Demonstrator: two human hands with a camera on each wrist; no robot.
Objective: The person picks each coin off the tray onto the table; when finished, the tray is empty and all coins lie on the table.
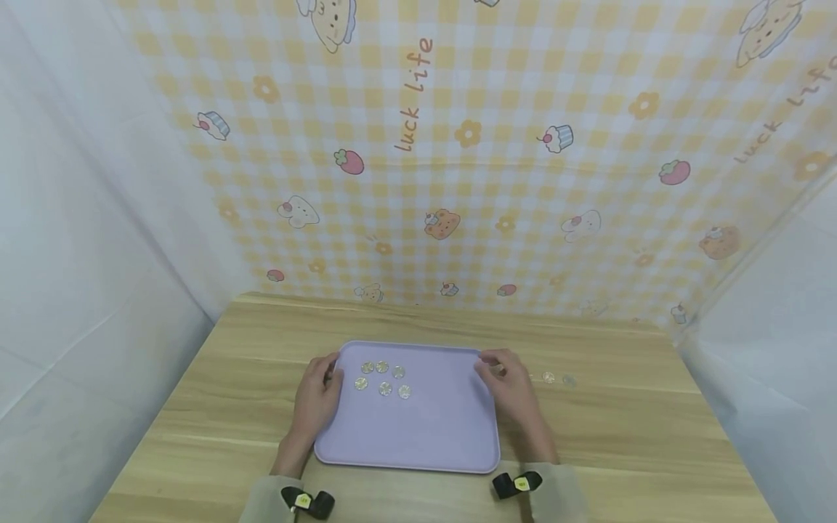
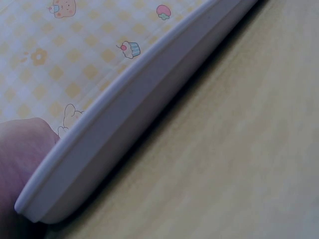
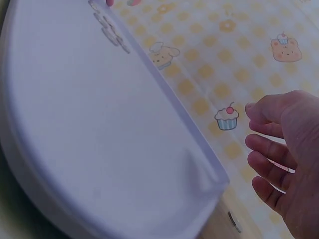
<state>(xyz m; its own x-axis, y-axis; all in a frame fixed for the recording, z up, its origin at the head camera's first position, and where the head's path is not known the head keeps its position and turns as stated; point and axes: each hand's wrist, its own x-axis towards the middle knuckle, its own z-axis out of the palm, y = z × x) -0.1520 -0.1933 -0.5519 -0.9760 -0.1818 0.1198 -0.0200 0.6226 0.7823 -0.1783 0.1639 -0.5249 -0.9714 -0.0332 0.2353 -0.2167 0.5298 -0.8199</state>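
A lilac rectangular tray (image 1: 445, 428) lies on the wooden table, with several round coins (image 1: 386, 389) near its far left corner. At the tray's left rim my left hand (image 1: 317, 396) grips the edge, its thumb reaching over the rim. In the left wrist view part of that hand (image 2: 25, 154) shows behind the tray's outer wall (image 2: 114, 124). Beside the far right corner is my right hand (image 1: 513, 385). In the right wrist view its fingers (image 3: 271, 152) are loosely bent, apart from the tray and holding nothing.
To the right of my right hand, coins (image 1: 548, 378) lie on the wooden table (image 1: 628, 428); others may be hidden behind the hand. A yellow checked cloth (image 1: 484, 181) hangs behind the table. White sheets (image 1: 78, 254) hang at both sides.
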